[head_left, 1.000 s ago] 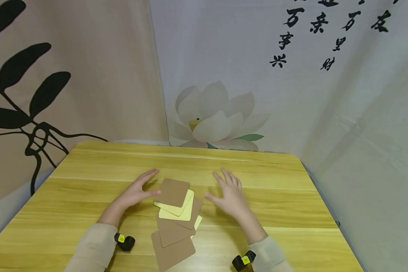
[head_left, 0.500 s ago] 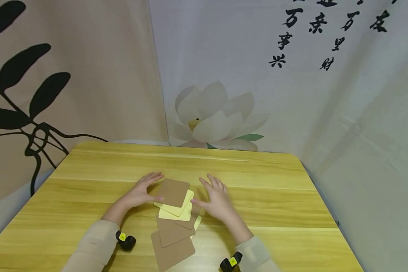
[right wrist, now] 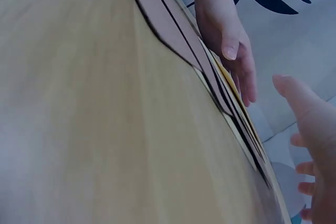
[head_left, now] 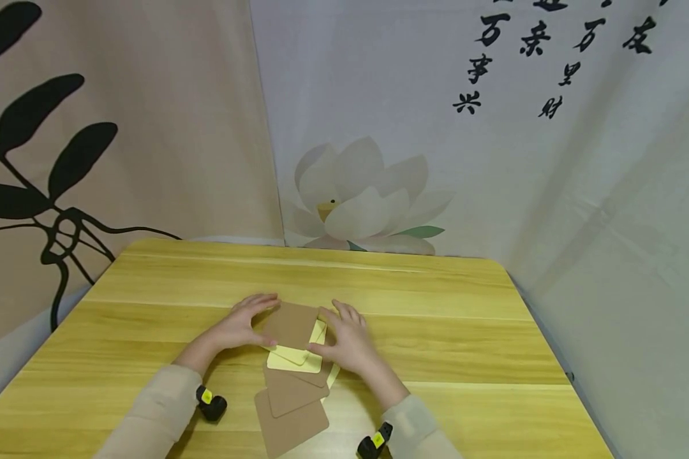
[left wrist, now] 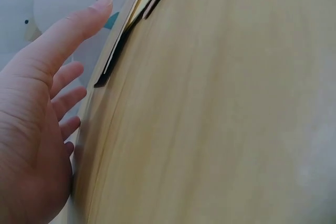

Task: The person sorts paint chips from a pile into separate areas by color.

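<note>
An overlapping row of square, round-cornered brown and pale yellow cards lies on the wooden table, running toward the front. At its far end is a brown card [head_left: 291, 324], with yellow cards [head_left: 295, 362] showing under it. My left hand [head_left: 244, 328] is at this card's left side, thumb over its lower left corner in the head view. My right hand [head_left: 347, 341] is at its right side, thumb and fingers spread. Both wrist views show straight thumbs with the other fingers lightly bent, the left hand [left wrist: 39, 103] and right hand [right wrist: 317, 140] gripping nothing.
More brown cards [head_left: 293, 424] reach toward the table's [head_left: 471, 344] near side. Each wrist wears a small black camera, the left one [head_left: 211, 405] and the right one [head_left: 374, 441]. A printed cloth backdrop [head_left: 373, 127] stands behind the table's far edge.
My right hand has moved left, from well beside the cards to the far card's right side. My left hand has shifted slightly right and closer to it. The cards look unmoved.
</note>
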